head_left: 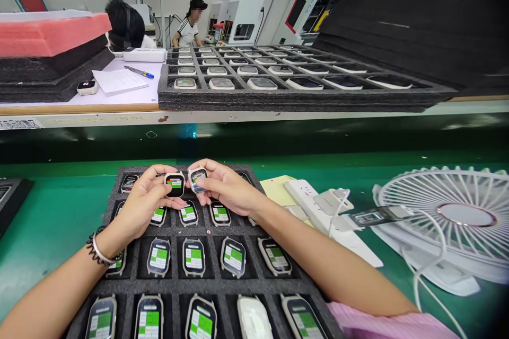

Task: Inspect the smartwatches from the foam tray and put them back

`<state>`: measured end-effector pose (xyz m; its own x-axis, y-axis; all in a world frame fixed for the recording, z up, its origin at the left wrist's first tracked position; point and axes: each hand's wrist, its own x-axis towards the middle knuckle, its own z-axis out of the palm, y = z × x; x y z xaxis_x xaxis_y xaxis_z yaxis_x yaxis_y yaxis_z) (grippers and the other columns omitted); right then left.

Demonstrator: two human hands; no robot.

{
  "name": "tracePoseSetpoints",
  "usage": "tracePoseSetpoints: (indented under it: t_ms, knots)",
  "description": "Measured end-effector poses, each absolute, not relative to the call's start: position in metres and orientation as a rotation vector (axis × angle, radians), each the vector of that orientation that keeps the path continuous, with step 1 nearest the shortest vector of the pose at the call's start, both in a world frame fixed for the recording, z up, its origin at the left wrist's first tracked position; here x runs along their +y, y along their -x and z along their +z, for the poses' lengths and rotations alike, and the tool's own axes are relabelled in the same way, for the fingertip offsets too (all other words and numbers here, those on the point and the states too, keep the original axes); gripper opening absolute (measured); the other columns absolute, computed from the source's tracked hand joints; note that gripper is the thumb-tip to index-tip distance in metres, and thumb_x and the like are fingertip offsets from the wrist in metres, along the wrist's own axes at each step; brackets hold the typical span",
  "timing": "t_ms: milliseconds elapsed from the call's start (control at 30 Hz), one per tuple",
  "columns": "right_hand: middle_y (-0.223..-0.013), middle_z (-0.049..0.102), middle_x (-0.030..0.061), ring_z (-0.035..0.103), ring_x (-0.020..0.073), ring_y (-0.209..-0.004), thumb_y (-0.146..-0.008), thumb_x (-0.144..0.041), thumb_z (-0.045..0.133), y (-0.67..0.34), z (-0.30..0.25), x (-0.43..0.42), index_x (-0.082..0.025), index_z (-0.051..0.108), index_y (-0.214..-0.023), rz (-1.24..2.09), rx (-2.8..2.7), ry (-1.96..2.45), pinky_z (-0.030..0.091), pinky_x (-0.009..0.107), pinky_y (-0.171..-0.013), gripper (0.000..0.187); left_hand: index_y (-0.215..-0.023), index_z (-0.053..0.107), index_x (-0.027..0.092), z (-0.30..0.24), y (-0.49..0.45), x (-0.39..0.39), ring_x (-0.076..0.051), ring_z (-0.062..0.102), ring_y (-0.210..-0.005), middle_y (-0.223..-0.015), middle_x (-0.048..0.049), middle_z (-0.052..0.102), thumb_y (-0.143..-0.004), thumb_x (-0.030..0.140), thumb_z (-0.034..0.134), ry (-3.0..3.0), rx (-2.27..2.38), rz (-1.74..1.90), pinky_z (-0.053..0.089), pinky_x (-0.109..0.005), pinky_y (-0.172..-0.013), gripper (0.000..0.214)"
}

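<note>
My left hand (153, 196) is closed on a smartwatch body (174, 185) without a strap, its lit screen showing red, green and white patches. Close beside it, my right hand (222, 185) grips a second watch body (198, 179), the thumb lying across its screen. Both are held above the far part of a black foam tray (209, 232). In the tray's compartments lie several more watch bodies, such as one with a green and white screen (193, 257). One watch body (254, 318) in the front row shows its white underside.
A white fan (461, 214), a power strip (310, 201) and a cable are on the right. On the raised shelf stand a foam tray of watches (302, 100), papers (119, 82), a pen (139, 71) and stacked foam (51, 37). Two people sit beyond.
</note>
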<state>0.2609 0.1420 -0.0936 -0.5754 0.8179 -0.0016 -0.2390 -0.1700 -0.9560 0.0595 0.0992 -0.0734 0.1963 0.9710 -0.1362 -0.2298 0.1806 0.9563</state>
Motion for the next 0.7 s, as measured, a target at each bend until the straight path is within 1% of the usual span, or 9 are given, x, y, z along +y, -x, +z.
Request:
tracePoseSetpoints:
  t_ms: [200, 433, 533, 700]
  knots:
    - [-0.086, 0.071, 0.0013, 0.058, 0.0083, -0.05, -0.08, -0.032, 0.08, -0.261, -0.0951, 0.1415, -0.019, 0.057, -0.104, 1.793, -1.376, 0.696, 0.041, 0.02, -0.047, 0.036, -0.104, 0.057, 0.019, -0.0747, -0.0598, 0.0991, -0.017, 0.074, -0.062, -0.091, 0.0008, 0.074, -0.072, 0.024, 0.073, -0.995, 0.965, 1.067, 0.062, -0.029, -0.066, 0.036]
    - [-0.087, 0.068, -0.0008, 0.06, 0.0083, -0.053, -0.079, -0.023, 0.077, -0.2616, -0.0954, 0.1407, -0.018, 0.057, -0.106, 1.793, -1.415, 0.662, 0.046, 0.021, -0.051, 0.034, -0.104, 0.057, 0.017, -0.0755, -0.0593, 0.0986, -0.017, 0.073, -0.06, -0.091, -0.0013, 0.075, -0.074, 0.027, 0.074, -1.018, 0.965, 1.08, 0.062, -0.029, -0.063, 0.035]
    - [-0.087, 0.068, -0.0006, 0.062, 0.0088, -0.055, -0.08, -0.022, 0.076, -0.2627, -0.0961, 0.1408, -0.018, 0.056, -0.107, 1.802, -1.425, 0.643, 0.048, 0.021, -0.053, 0.034, -0.104, 0.057, 0.017, -0.0744, -0.0587, 0.0977, -0.017, 0.073, -0.059, -0.092, -0.0025, 0.076, -0.076, 0.03, 0.075, -1.031, 0.981, 1.082, 0.063, -0.029, -0.063, 0.036]
    - [-0.088, 0.068, -0.0005, 0.064, 0.0095, -0.058, -0.081, -0.025, 0.077, -0.264, -0.0976, 0.1412, -0.018, 0.055, -0.113, 1.827, -1.405, 0.629, 0.052, 0.021, -0.056, 0.039, -0.105, 0.056, 0.017, -0.0739, -0.0579, 0.0982, -0.016, 0.073, -0.059, -0.092, -0.0041, 0.076, -0.076, 0.03, 0.073, -1.038, 0.956, 1.081, 0.063, -0.03, -0.065, 0.036]
